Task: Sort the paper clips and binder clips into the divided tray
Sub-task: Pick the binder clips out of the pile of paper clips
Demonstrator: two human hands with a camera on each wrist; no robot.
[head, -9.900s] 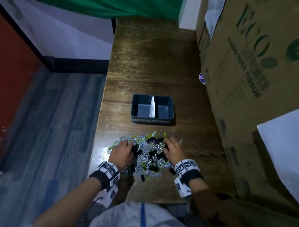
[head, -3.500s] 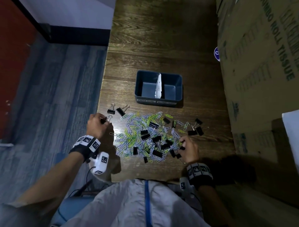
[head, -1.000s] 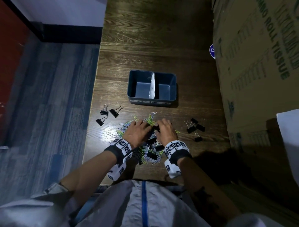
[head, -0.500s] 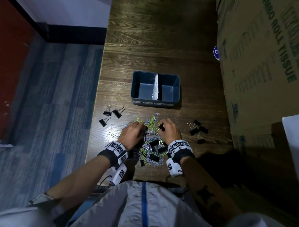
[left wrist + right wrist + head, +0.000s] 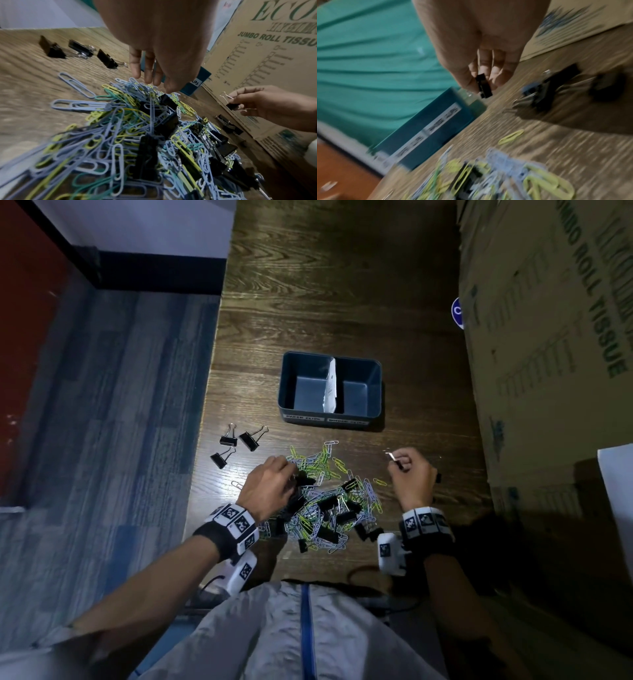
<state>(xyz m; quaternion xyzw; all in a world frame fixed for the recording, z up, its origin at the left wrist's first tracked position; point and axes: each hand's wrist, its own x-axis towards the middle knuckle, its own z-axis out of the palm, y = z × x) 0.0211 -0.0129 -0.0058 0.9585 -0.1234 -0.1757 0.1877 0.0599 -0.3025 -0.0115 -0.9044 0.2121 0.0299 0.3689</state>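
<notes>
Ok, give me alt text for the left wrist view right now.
The left hand hovers, fingers extended, over a tangled pile of paper clips and black binder clips on a wooden table. The right hand pinches a black binder clip; three binder clips lie apart beyond.

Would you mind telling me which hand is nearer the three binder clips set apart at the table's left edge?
Left. The left hand is just right of the three binder clips; the right hand is far across the pile.
</notes>
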